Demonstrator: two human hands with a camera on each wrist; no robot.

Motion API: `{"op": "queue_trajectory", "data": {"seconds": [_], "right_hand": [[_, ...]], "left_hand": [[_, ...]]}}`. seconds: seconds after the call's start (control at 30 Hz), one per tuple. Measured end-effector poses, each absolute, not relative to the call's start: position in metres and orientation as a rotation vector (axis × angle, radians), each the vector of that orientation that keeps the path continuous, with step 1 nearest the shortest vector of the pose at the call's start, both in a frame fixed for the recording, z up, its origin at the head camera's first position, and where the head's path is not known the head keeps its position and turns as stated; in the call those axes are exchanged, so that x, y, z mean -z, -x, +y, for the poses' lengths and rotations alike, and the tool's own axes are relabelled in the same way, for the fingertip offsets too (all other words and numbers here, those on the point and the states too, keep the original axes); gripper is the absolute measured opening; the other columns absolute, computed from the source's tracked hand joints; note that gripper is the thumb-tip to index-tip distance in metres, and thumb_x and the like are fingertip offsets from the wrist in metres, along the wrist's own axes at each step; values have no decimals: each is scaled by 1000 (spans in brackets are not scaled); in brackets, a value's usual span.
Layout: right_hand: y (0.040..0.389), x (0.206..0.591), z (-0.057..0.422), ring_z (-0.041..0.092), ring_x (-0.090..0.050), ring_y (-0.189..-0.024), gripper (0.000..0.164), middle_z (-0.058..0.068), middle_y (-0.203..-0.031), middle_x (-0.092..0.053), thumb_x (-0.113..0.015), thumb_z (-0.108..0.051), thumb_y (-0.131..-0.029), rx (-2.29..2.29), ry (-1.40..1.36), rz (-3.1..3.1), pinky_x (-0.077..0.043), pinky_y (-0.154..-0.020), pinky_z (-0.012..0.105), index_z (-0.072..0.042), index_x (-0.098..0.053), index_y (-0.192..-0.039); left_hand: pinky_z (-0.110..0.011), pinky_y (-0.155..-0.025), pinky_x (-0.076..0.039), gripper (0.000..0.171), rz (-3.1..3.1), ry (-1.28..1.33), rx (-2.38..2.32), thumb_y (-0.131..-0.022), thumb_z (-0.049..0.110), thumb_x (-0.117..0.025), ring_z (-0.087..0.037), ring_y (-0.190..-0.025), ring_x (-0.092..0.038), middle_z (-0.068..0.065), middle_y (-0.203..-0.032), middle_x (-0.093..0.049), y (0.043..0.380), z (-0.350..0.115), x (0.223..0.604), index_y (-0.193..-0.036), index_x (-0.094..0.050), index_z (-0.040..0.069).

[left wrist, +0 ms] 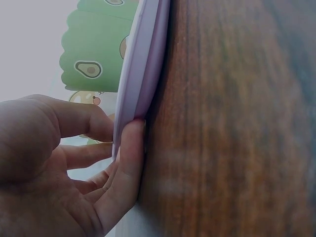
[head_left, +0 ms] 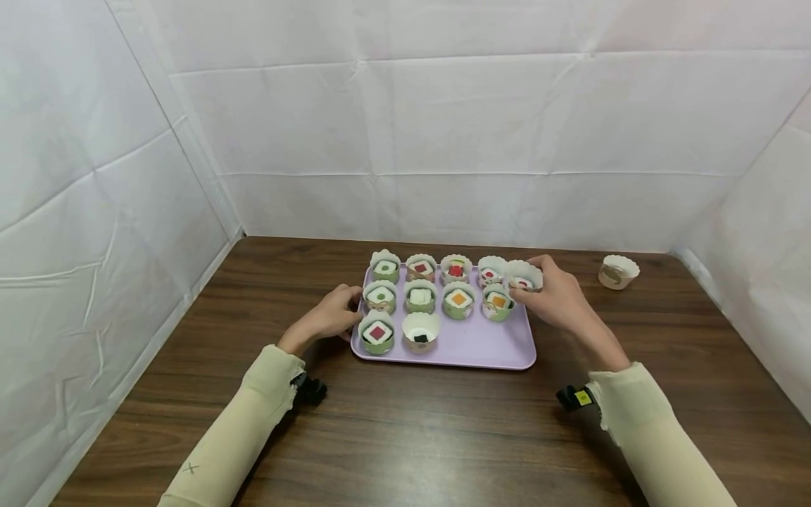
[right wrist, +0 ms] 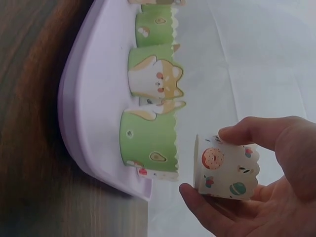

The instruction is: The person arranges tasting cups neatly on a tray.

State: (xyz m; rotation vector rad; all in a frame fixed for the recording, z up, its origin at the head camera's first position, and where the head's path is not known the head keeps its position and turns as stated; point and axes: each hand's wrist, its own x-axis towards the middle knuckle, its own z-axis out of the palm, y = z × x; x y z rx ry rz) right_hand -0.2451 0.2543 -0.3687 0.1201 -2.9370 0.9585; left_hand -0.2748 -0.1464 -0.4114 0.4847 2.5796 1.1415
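A lilac tray (head_left: pixel 475 348) lies on the table, bearing several paper baking cups with small white pieces inside, topped in orange, red, green or black. My left hand (head_left: pixel 328 315) pinches the tray's left rim, seen close up in the left wrist view beside a green avocado-print cup (left wrist: pixel 94 54). My right hand (head_left: pixel 562 298) holds a white paper baking cup (right wrist: pixel 224 170) with a doughnut print between thumb and fingers. That cup is raised at the tray's back right corner; a white piece with a red centre (head_left: pixel 522 283) shows inside it.
One more paper cup (head_left: pixel 618 272) stands apart on the brown wooden table (head_left: pixel 431 429), at the back right. White cloth walls (head_left: pixel 456 120) enclose the table at the back and both sides. On the tray, bare surface shows at the front right.
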Motion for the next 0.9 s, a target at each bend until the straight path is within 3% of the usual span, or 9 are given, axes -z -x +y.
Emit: {"op": "queue_trajectory", "data": {"seconds": [0.27,0.67,0.9], "right_hand": [[241,370,245,40,-61,-116,67,30,-133,-62,-73,-30,-93,-927,-220,-2929,-57,-89,50,3,-44,-144],[234,370,228,31,-63,-102,65,25,-123,-66,-75,-26,-91,-910,-371,-2917,-55,-79,37,4,-46,-141],[229,371,218,31,-64,-105,62,24,-125,-66,-77,-26,-90,-849,-496,-2918,-57,-84,45,4,-50,-138]], "left_hand": [[-31,-56,-64,41,2595,-483,-1126,-95,0,-54,-30,-85,-62,-28,-124,-46,276,-146,412,-135,-53,-8],[-31,-57,-65,42,2589,-488,-1126,-96,0,-54,-33,-91,-62,-29,-125,-45,276,-147,412,-137,-52,-8],[-31,-57,-65,43,2589,-489,-1127,-96,0,-54,-32,-89,-63,-29,-126,-45,276,-146,412,-138,-52,-8]]}}
